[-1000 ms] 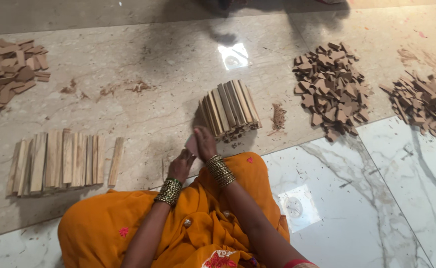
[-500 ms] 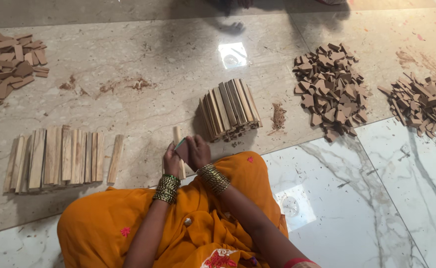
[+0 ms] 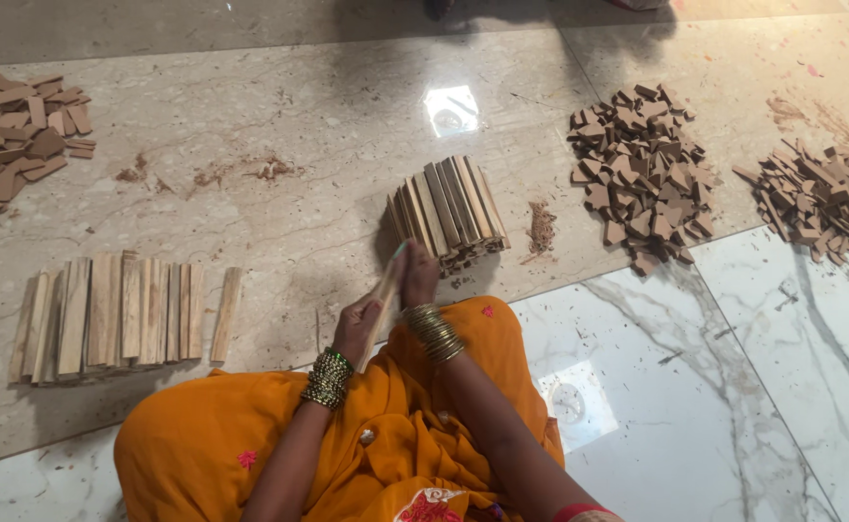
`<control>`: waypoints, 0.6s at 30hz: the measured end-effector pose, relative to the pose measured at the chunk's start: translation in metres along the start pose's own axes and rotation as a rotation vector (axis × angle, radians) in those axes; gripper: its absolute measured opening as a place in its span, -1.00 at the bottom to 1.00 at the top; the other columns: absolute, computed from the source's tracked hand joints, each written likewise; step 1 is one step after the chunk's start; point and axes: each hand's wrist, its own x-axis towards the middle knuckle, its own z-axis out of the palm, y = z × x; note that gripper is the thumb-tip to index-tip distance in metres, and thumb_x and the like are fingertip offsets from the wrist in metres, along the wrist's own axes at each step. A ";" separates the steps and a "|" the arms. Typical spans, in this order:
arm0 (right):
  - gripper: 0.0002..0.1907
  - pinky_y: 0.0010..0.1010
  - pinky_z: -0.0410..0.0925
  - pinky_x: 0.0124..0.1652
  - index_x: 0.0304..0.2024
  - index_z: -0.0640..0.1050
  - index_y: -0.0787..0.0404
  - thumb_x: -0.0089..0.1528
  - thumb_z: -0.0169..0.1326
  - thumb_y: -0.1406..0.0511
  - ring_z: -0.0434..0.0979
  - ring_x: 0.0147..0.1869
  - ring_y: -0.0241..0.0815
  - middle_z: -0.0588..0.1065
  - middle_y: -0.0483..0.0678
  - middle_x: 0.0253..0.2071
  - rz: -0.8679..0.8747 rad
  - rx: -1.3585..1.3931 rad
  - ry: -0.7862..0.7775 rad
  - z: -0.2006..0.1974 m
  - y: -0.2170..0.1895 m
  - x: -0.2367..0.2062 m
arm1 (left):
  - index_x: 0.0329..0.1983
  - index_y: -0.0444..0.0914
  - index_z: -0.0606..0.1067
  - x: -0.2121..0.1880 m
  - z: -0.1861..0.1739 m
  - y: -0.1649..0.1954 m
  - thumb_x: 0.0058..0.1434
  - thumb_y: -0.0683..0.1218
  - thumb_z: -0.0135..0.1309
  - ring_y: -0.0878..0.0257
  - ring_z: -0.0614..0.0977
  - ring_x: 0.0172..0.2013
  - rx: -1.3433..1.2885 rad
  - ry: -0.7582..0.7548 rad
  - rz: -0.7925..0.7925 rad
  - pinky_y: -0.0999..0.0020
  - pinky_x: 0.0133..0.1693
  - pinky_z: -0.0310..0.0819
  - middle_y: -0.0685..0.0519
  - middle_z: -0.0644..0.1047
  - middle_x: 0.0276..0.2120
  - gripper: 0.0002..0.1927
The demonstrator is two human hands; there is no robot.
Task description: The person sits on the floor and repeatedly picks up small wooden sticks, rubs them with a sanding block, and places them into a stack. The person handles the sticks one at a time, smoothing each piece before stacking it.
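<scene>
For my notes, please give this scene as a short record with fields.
left hand: holds the lower part of a thin wooden stick
right hand: pressed on the stick's upper part
in front: stack of wooden sticks
left side: row of flat sticks on the floor
right side: two piles of wood chips
far left: pile of flat wood pieces

Orange garment (image 3: 202, 454) (small red motifs), pale tan wooden slats (image 3: 115, 314), veined white marble floor (image 3: 733, 406).

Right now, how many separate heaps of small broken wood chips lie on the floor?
3: one heap at far left, one right of the stick bundle, one at far right. A fourth may start at the top-right corner, mostly cut off.
</scene>
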 end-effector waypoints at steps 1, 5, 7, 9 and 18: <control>-0.42 -0.41 0.30 -0.58 -0.47 0.49 0.25 0.46 -0.15 -0.01 0.41 -0.56 -0.32 0.48 -0.08 -0.57 -0.116 0.075 0.019 -0.011 0.000 0.006 | 0.37 -0.26 0.36 -0.001 0.002 0.000 0.47 -0.05 -0.07 0.39 0.62 -0.07 -0.047 -0.047 0.022 0.56 -0.05 0.55 -0.06 0.60 0.07 -0.55; -0.47 -0.48 0.28 -0.54 -0.37 0.57 0.27 0.47 -0.07 0.01 0.44 -0.50 -0.34 0.51 -0.05 -0.51 -0.210 0.288 0.019 -0.030 -0.003 0.012 | 0.37 -0.32 0.39 0.005 0.001 -0.003 0.44 -0.09 0.02 0.31 0.59 -0.41 -0.241 0.016 -0.173 0.42 -0.41 0.54 -0.07 0.63 -0.22 -0.54; -0.48 -0.45 0.33 -0.57 -0.36 0.60 0.25 0.40 -0.10 0.00 0.50 -0.53 -0.31 0.55 -0.06 -0.51 -0.083 0.317 -0.039 -0.029 -0.002 0.008 | 0.35 -0.32 0.29 0.007 -0.004 -0.002 0.40 -0.07 -0.03 0.24 0.64 -0.53 -0.516 0.005 -0.271 0.33 -0.54 0.57 -0.02 0.60 -0.35 -0.51; -0.45 -0.40 0.39 -0.59 -0.39 0.59 0.23 0.36 -0.14 -0.04 0.55 -0.56 -0.27 0.58 -0.06 -0.53 0.037 0.323 -0.115 -0.023 0.001 0.003 | 0.38 -0.27 0.25 0.007 -0.009 0.001 0.39 -0.07 -0.03 0.30 0.56 -0.58 -0.638 0.036 -0.246 0.39 -0.60 0.46 0.04 0.58 -0.34 -0.48; -0.52 -0.39 0.45 -0.41 -0.21 0.59 0.19 0.34 0.00 -0.08 0.53 -0.42 -0.28 0.55 -0.06 -0.39 0.146 0.057 -0.346 0.008 0.008 -0.028 | 0.34 -0.22 0.36 0.004 -0.016 -0.005 0.52 0.06 -0.14 0.38 0.49 -0.47 -0.647 0.310 -0.297 0.44 -0.51 0.47 0.10 0.47 -0.29 -0.57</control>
